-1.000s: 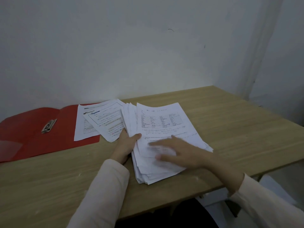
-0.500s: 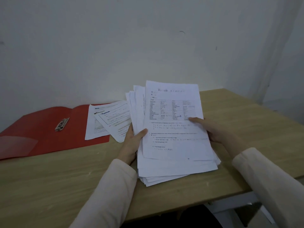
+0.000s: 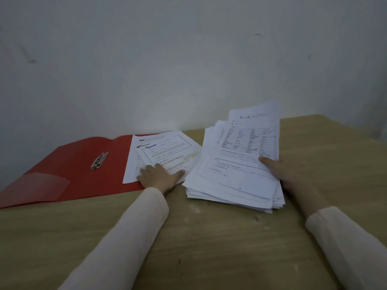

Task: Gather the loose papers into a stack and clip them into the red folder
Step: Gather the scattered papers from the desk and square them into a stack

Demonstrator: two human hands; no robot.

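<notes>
Two loose sheets under left hand; right hand grips one stack.

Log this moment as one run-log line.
left hand flat on loose sheets | right hand grips paper stack | red folder open

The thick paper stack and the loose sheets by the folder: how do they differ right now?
The thick stack holds many sheets; the loose sheets look like only two. The stack's far end is tilted up off the table, gripped by the right hand; the loose sheets lie flat, partly on the red folder, under the flat left hand. Both are white printed pages.
</notes>
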